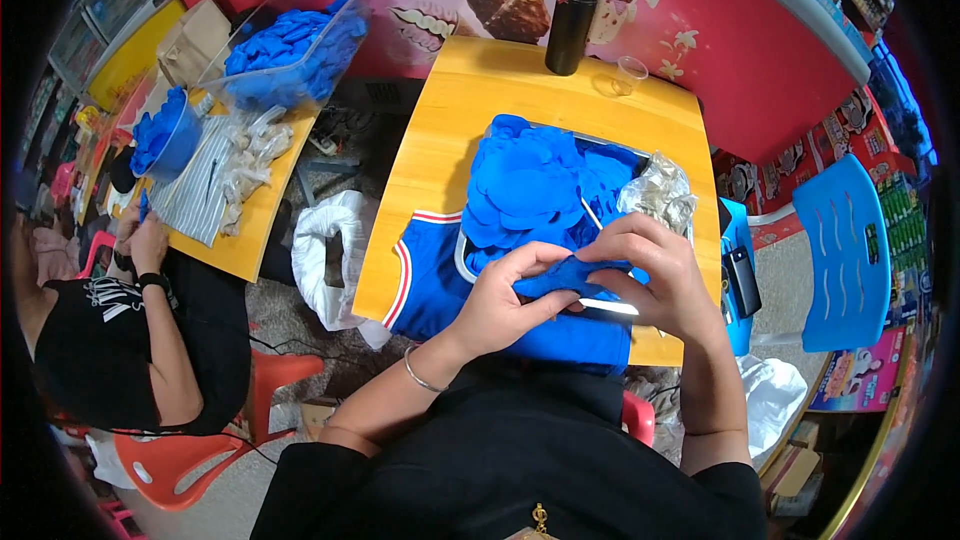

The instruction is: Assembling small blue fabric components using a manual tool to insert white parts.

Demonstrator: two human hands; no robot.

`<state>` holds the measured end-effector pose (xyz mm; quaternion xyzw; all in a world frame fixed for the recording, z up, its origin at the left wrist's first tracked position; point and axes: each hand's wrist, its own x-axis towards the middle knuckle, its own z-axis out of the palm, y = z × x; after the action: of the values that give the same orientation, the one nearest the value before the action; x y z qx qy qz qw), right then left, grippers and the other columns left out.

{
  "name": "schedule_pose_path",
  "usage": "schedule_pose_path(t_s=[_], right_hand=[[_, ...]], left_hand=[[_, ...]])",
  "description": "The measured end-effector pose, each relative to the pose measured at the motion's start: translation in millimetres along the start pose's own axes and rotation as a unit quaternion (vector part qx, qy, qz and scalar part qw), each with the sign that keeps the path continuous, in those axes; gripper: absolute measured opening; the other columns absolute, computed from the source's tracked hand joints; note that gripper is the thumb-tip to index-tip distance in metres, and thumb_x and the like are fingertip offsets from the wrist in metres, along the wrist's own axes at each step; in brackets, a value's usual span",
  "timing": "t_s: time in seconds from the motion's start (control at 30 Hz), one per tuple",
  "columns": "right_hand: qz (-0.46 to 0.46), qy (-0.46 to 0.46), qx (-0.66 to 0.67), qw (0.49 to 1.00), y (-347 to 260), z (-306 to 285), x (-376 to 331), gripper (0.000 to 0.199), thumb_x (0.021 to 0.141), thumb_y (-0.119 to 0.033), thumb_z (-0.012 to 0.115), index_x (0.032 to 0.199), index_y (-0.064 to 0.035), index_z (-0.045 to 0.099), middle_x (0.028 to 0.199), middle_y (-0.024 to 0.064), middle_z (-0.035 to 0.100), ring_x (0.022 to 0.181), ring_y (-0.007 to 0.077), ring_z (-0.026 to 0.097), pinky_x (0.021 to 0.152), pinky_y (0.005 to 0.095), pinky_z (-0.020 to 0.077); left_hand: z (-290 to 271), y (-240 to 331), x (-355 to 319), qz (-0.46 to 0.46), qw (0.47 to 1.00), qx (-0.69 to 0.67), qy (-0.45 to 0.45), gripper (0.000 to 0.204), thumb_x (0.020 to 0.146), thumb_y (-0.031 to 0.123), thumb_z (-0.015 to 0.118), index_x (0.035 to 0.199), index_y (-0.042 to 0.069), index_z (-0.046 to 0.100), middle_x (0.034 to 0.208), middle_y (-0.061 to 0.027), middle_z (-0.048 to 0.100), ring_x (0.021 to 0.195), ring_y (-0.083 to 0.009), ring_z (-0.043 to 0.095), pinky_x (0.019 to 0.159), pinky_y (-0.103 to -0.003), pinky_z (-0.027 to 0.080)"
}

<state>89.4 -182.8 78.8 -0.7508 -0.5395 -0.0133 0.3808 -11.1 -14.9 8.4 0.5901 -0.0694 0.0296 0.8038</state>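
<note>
Nearest me, my left hand [500, 300] and right hand [655, 275] have their fingers clamped on a blue piece [565, 278] above the desk [440, 140] edge. I judge a slack pinch could drop it among the identical blue pile [530, 180]. Right of that sits a crinkled clear bag [660, 195]. Farther off: black flask [572, 25], red pictured banner [720, 30].

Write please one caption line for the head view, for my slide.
Both hands, left hand and right hand, pinch a folded blue piece above a heap of blue pieces on a wooden table.
</note>
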Motion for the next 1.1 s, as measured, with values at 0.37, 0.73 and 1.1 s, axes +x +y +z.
schedule_pose_path(t_s=[0.37,0.73,1.1], right_hand=[[-0.053,-0.001,-0.055,0.997,-10.2,-5.0,3.1,0.024,0.066,-0.008,0.075,0.087,-0.0116,0.065,0.082,0.0049,0.059,0.073,0.0220,0.062,0.061,0.0310,0.0511],[-0.068,-0.034,-0.040,0.996,-9.3,-9.7,0.2,0.021,0.065,-0.007,0.075,0.080,-0.0087,0.061,0.081,0.0051,0.058,0.071,0.0233,0.061,0.059,0.0321,0.0500],[-0.063,-0.079,-0.038,0.994,-19.0,-17.2,-4.6,0.019,0.067,-0.007,0.074,0.079,-0.0063,0.059,0.080,0.0064,0.055,0.070,0.0243,0.059,0.057,0.0335,0.0485]], left_hand=[[-3.0,-0.5,-5.9,0.037,0.996,0.078,0.009,0.036,0.080,-0.002,0.066,0.107,0.001,0.042,0.106,-0.0107,0.055,0.103,-0.0190,0.060,0.083,-0.028,0.050],[-0.9,-3.9,-3.1,0.171,0.981,0.093,0.004,0.028,0.080,-0.005,0.063,0.103,0.004,0.052,0.106,-0.0121,0.056,0.095,-0.0210,0.059,0.075,-0.029,0.052],[-6.7,16.3,2.2,0.215,0.947,0.232,-0.062,0.020,0.072,0.000,0.072,0.088,0.003,0.061,0.091,-0.0101,0.060,0.085,-0.0224,0.061,0.071,-0.029,0.049]])
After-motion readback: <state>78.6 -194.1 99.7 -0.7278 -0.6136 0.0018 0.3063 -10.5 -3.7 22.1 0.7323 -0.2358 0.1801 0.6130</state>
